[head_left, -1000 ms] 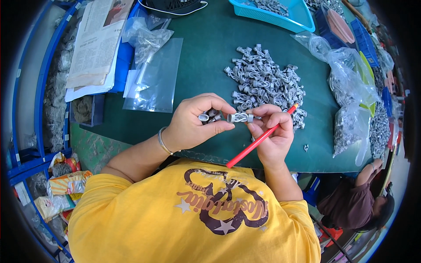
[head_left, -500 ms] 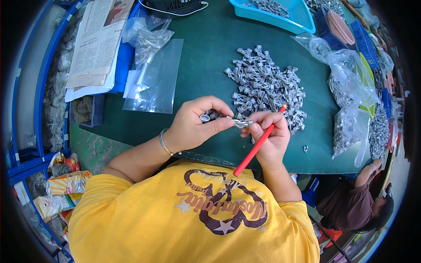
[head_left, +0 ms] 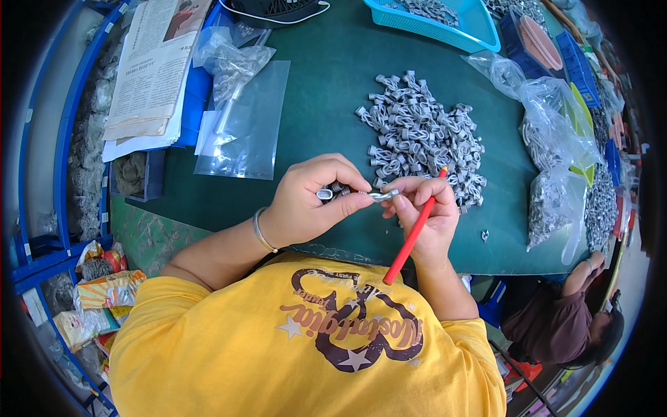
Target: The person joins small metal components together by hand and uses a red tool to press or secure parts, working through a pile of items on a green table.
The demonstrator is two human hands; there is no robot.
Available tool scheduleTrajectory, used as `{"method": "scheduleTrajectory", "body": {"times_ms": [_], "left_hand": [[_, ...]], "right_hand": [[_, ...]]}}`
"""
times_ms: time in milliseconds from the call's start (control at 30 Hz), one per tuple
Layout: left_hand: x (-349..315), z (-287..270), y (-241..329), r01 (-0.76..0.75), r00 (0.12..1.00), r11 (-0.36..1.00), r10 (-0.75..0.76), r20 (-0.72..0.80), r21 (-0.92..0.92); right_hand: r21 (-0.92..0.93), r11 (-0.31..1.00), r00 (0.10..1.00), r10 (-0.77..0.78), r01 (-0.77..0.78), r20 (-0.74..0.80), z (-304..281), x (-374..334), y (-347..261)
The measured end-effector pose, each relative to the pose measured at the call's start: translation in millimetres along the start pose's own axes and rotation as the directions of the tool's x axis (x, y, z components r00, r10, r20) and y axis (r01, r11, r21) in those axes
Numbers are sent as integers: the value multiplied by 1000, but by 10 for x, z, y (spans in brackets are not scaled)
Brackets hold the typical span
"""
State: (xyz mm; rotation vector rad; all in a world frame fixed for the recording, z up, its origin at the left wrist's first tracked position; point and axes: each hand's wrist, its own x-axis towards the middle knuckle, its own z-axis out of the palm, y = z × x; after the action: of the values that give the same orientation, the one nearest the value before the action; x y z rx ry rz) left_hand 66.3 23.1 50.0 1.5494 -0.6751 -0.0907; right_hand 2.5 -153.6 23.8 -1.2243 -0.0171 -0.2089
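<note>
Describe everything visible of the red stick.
The red stick is long, slim and straight, pencil-like, with a small yellowish tip; its material is unclear. It slants through the grip of the right hand, tip towards the pile of grey parts, overlapping it in view. The other end shows over the yellow shirt; whether it touches the cloth, I can't tell.
</note>
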Motion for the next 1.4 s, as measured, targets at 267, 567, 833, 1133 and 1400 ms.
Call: {"method": "scheduleTrajectory", "body": {"times_ms": [267,567,833,1133,1400], "left_hand": [[-13,-3,-7,-248,967,933,225,116,260],[770,-1169,122,25,770,511,539,-342,859],[904,-1804,58,364,901,394,81,-427,844],[975,-1835,-4,400,916,275,-98,-388,874],[875,-1304,124,245,968,587,-97,-233,772]], "right_hand": [[-348,932,995,-103,101,14,49,0,18],[-245,965,991,-111,88,-78,11,4,-16],[-263,961,987,-114,81,-111,-16,-49,-46],[-245,967,983,-105,66,-152,-71,-64,-103],[-251,965,978,-121,77,-168,-91,-58,-93]]}}
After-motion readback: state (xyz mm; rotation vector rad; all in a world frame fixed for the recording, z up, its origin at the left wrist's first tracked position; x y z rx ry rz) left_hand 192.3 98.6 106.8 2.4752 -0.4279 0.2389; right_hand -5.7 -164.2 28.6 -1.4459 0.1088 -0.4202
